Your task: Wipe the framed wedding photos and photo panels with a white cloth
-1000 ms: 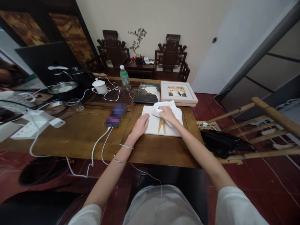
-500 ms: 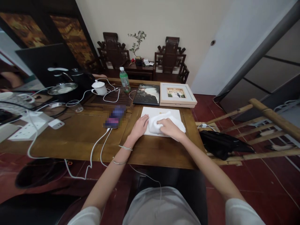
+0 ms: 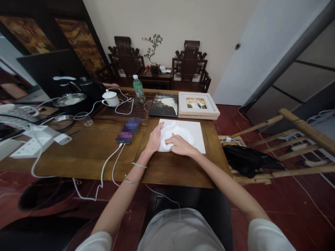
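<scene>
Hands (image 3: 180, 144) at white cloth (image 3: 184, 133)

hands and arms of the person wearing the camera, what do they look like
Both the left hand and right hand are ungloved. The left wrist wears a thin pale bracelet, with a silvery bangle further up. The right forearm shows no jewellery. Pale short sleeves cover the upper arms.

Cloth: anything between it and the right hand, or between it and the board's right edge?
Nothing visible: the right hand is on the cloth, and no object stands between it and the board's right edge. The left hand is at the cloth's left side.
</scene>
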The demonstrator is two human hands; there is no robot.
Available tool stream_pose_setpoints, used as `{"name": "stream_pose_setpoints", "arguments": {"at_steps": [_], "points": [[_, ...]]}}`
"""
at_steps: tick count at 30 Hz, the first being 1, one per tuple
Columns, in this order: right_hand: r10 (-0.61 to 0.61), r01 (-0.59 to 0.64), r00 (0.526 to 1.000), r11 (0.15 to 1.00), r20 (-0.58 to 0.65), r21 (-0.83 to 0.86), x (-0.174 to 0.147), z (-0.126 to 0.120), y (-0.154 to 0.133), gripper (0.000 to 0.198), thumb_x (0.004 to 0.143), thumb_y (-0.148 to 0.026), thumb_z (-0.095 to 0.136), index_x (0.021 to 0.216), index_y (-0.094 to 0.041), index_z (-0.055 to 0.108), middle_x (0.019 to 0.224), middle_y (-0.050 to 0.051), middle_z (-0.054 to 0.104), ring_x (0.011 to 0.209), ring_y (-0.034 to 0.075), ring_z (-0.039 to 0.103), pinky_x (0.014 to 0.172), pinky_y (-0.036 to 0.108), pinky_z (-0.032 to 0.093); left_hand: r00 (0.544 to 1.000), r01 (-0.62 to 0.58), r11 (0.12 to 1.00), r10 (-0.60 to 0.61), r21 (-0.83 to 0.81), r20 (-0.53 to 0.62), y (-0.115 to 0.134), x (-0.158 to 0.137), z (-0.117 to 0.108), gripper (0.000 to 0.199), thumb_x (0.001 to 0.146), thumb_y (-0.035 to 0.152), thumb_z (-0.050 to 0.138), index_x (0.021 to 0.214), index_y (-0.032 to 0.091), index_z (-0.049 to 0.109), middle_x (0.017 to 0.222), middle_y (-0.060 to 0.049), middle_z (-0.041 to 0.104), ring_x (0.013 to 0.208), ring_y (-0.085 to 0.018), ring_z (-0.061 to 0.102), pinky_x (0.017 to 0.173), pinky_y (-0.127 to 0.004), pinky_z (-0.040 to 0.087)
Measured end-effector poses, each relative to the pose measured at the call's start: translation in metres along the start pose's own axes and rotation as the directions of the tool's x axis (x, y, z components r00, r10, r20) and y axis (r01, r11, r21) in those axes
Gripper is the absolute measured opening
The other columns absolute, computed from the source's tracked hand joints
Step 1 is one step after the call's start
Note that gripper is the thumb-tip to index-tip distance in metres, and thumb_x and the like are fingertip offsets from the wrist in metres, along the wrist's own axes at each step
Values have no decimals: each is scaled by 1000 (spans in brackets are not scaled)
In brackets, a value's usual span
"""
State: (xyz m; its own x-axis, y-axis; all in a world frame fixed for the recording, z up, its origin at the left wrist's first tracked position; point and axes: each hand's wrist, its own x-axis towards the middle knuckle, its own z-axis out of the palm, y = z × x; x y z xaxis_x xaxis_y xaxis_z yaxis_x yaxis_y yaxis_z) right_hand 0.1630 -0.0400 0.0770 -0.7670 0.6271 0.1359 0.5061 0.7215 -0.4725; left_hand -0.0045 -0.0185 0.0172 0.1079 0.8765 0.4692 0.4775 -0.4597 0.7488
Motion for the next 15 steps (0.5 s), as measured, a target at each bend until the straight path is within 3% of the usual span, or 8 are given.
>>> {"name": "stream_pose_setpoints", "arguments": {"at_steps": [3,6,10,15], "points": [[-21,12,992,997,122,74,-12,-19,-2,22,57,-2,39,59,-19,53,56,-3,52,57,14,48,74,25,40,999,-5,999,3,53,42,-1,1,2,55,99,42,18,130,12,52,138,-12,52,133,-20,42,112,-40,32],[140,-137,984,990,108,-29,-15,-36,-1,22,61,-4,42,64,-18,59,63,2,58,62,16,52,61,24,35,989,-54,990,35,131,146,-2,0,6,47,99,36,25,125,13,56,137,-12,53,133,-21,43,112,-43,32],[425,-434,901,878,-86,-202,-3,-45,16,30,69,-6,45,83,-16,70,84,11,69,79,23,61,65,27,36,967,-118,958,51,261,250,-7,-2,9,35,94,25,39,122,15,58,136,-13,53,132,-25,43,111,-50,30],[532,-568,819,804,-214,-175,36,-41,49,39,75,-9,46,106,-16,70,108,15,68,102,28,60,82,29,41,961,-129,954,54,269,272,-12,-2,11,34,93,18,40,120,20,60,134,-11,56,130,-25,46,112,-57,23]]}}
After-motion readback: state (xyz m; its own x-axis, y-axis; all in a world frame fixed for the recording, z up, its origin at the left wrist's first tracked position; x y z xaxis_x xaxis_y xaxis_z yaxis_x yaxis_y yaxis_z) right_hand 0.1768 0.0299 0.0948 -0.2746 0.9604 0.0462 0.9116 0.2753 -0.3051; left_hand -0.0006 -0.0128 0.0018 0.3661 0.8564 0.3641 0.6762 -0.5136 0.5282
